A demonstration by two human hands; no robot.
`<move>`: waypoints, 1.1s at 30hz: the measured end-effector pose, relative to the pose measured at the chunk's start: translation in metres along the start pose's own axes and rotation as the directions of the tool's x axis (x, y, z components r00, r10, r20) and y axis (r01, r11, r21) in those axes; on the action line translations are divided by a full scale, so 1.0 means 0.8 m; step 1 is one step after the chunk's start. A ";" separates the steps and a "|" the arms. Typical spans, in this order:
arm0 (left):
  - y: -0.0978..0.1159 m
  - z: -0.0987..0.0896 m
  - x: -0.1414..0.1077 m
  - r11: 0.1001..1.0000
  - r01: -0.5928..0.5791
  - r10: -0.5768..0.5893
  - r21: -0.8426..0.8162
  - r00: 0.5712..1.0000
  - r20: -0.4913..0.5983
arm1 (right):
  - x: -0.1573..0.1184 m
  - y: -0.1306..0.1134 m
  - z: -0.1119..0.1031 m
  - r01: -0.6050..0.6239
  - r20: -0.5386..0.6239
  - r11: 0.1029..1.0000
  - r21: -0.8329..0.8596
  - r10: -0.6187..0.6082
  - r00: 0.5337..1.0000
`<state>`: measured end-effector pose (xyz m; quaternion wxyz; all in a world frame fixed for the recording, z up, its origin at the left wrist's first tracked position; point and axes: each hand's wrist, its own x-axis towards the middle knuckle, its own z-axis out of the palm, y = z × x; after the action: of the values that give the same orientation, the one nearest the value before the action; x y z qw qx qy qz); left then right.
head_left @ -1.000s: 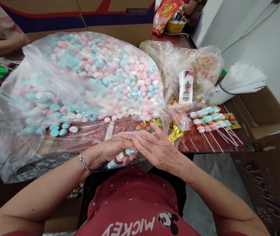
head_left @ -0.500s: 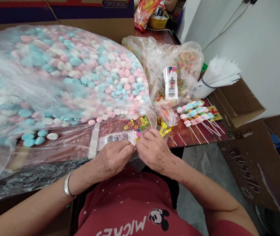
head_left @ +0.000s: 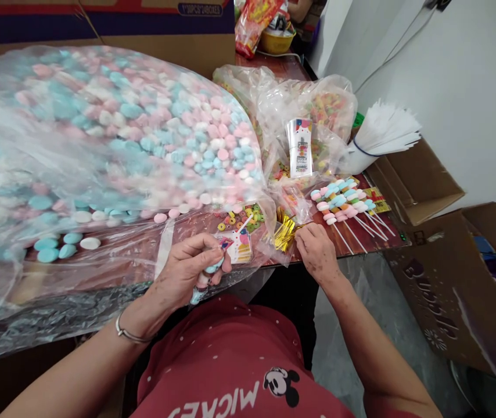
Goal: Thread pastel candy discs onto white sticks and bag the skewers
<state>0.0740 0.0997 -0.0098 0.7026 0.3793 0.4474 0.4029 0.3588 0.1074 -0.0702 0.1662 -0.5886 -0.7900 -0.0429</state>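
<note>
Head view: over on the left sits the big bag [head_left: 152,133] of marshmallows, and a few marshmallows [head_left: 47,254] lie together in front. Here's the left hand [head_left: 180,270], its grip closed round a wrapped skewer [head_left: 198,295], held low over the worktop's near edge, the stick [head_left: 245,223] poking up past the fingers. Light thing, I'd judge: stiff down the stick, soft and squashable round it, the film probably a bit slippery. Best hold is at the gathered neck, round the stick; squeeze lower and the marshmallows could dent. Rightward, rings [head_left: 257,219] of candy, then shiny gold ties [head_left: 283,235], thin and bendy by the look of them. At their edge, the right hand [head_left: 317,254], fingertips close together; whether that grip has one, I cannot tell. Far right, bare skewers [head_left: 341,201] lie piled on the worktop [head_left: 395,233].
</note>
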 end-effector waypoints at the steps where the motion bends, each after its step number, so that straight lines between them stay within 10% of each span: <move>1: -0.001 -0.001 0.000 1.000 -0.002 0.002 -0.012 1.000 0.002 | 0.000 0.002 -0.002 -0.006 0.000 1.000 -0.007 0.006 1.000; 9: -0.006 0.001 -0.001 0.987 -0.008 0.023 -0.161 0.996 0.090 | 0.000 -0.050 -0.046 -0.265 -0.193 0.802 0.535 0.422 0.886; 14: -0.013 0.019 0.006 0.981 0.050 -0.011 -0.188 0.979 0.202 | 0.029 -0.140 -0.041 -0.174 0.031 0.471 0.865 0.296 0.955; 19: -0.016 0.010 0.012 0.979 0.061 -0.034 -0.192 0.990 0.140 | 0.046 -0.166 -0.029 -0.261 0.241 0.219 0.940 0.115 0.964; 26: -0.018 0.006 0.012 0.989 0.024 -0.024 -0.146 1.000 0.000 | 0.048 -0.159 -0.025 -0.210 0.215 0.450 0.868 0.040 0.976; 30: -0.016 0.005 0.013 0.999 0.042 -0.042 -0.003 0.996 -0.079 | 0.049 -0.153 -0.021 0.175 -0.066 0.818 0.548 -0.167 0.984; 33: -0.007 0.000 0.018 0.990 0.108 -0.103 0.096 0.993 -0.051 | 0.054 -0.142 -0.022 0.462 -0.204 0.869 0.179 -0.427 0.881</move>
<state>0.0789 0.1105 -0.0193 0.6928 0.3800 0.5023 0.3512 0.2443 0.1077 -0.0255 0.2784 -0.3628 -0.8885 -0.0378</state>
